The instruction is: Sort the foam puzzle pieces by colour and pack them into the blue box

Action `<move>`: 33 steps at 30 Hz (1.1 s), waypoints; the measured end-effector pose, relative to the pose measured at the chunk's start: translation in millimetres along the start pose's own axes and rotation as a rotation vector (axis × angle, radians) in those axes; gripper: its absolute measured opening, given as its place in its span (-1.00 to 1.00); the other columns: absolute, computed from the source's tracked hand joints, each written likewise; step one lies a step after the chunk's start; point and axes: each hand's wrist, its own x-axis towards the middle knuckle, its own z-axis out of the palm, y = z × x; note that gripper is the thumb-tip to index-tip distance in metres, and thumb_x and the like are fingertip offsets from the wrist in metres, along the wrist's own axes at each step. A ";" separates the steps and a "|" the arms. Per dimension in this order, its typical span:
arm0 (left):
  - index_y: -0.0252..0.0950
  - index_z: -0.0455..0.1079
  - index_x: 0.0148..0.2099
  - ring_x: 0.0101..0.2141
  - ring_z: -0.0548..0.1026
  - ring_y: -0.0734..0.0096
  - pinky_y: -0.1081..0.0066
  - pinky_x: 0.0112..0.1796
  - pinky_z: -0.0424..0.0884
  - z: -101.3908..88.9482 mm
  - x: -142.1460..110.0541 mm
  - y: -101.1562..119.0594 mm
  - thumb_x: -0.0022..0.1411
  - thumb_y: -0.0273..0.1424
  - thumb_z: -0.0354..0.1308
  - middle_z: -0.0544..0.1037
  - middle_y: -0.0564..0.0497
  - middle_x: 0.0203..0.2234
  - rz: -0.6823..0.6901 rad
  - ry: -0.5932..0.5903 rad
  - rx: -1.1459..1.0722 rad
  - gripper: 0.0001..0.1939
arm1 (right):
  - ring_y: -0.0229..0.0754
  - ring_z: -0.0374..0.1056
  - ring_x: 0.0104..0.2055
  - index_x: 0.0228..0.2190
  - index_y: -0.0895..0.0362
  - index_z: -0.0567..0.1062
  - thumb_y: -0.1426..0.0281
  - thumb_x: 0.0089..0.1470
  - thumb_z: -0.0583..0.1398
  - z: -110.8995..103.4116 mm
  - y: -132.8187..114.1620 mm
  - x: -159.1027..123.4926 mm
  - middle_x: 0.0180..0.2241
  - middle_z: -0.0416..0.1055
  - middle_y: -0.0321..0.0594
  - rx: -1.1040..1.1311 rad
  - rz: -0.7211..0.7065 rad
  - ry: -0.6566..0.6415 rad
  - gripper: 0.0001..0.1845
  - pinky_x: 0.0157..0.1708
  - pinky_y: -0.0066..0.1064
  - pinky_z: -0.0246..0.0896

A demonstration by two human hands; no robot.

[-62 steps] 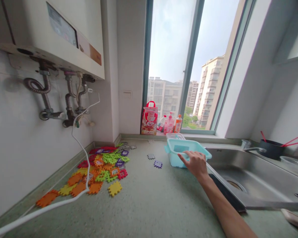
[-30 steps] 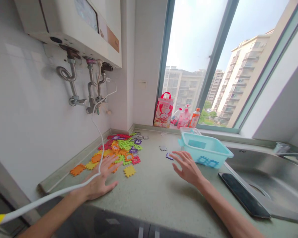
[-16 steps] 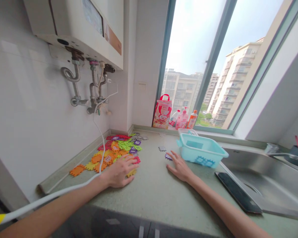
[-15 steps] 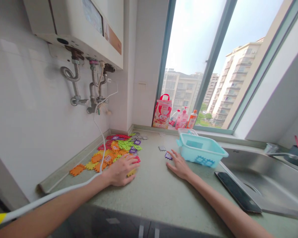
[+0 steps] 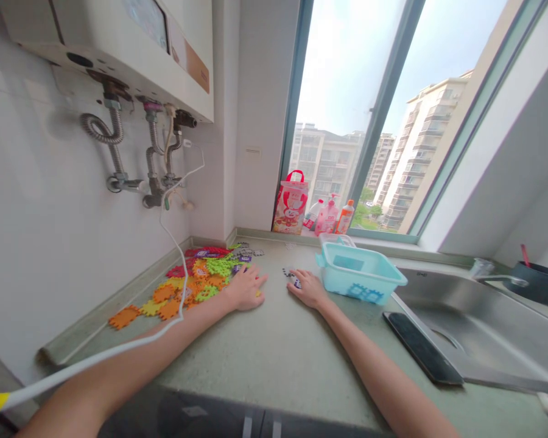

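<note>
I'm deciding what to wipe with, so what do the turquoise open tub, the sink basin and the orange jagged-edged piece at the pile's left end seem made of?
Turquoise open tub: probably thin plastic, smooth; blue shapes show through its wall.
Grey sink basin: likely stainless steel, satin, with soft streaky reflections.
Orange jagged-edged piece: matt, perhaps foam or plastic; I can't tell which.

Both hands (image 5: 246, 289) are over the counter (image 5: 256, 359), near interlocking foam pieces (image 5: 219, 266).

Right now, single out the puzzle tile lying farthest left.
The orange tile with a yellow tile just to its right; every other tile lies further right.
</note>
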 end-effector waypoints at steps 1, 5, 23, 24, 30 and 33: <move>-0.24 0.30 0.43 0.37 0.21 -0.23 -0.18 0.32 0.03 1.2 5.6 1.6 0.38 -0.05 0.02 0.35 -0.30 0.35 -0.033 -0.024 0.007 -0.32 | 0.05 0.26 0.34 0.28 0.04 0.43 0.06 0.32 0.12 -0.3 0.3 -0.2 0.30 0.39 -0.06 0.000 0.002 0.002 -0.38 0.33 -0.15 0.09; -0.27 0.20 0.49 0.39 0.15 -0.34 -0.27 0.31 -0.02 4.8 21.1 6.9 0.38 0.02 -0.03 0.28 -0.33 0.40 -0.141 -0.106 -0.002 -0.22 | 0.06 0.26 0.34 0.27 0.01 0.45 0.07 0.32 0.13 -1.3 0.6 -0.4 0.30 0.38 -0.06 -0.001 0.004 -0.001 -0.41 0.32 -0.13 0.10; -0.27 0.36 0.37 0.30 0.26 -0.37 -0.18 0.25 0.05 -2.4 42.8 14.8 0.32 0.22 -0.04 0.37 -0.39 0.31 -0.319 -0.084 0.038 -0.17 | 0.07 0.29 0.30 0.23 -0.01 0.49 0.10 0.32 0.15 -3.4 3.7 1.2 0.28 0.42 -0.08 0.031 0.004 0.014 -0.46 0.25 -0.11 0.17; -0.29 0.36 0.37 0.29 0.27 -0.34 -0.13 0.23 0.10 -3.9 51.6 10.4 0.35 0.22 -0.09 0.35 -0.41 0.33 -0.345 -0.099 0.011 -0.16 | 0.06 0.29 0.30 0.23 -0.01 0.49 0.11 0.31 0.15 -3.3 4.3 1.7 0.27 0.42 -0.09 0.036 0.006 0.017 -0.47 0.24 -0.12 0.17; -0.49 0.44 0.26 0.15 0.45 -0.34 -0.08 0.11 0.28 5.7 75.3 -9.4 0.40 0.10 -0.07 0.48 -0.56 0.15 -0.520 -0.165 -0.008 -0.22 | 0.01 0.32 0.28 0.18 -0.01 0.53 0.18 0.32 0.14 -6.4 6.1 2.6 0.23 0.48 -0.15 0.052 0.010 0.026 -0.53 0.24 -0.18 0.17; -0.49 0.44 0.25 0.16 0.44 -0.32 -0.05 0.11 0.28 12.8 61.0 -8.1 0.41 0.09 -0.07 0.45 -0.56 0.18 -0.506 -0.142 0.000 -0.23 | 0.02 0.32 0.28 0.18 0.00 0.54 0.18 0.32 0.14 -7.7 5.8 2.4 0.23 0.48 -0.15 0.056 0.005 0.029 -0.53 0.23 -0.18 0.19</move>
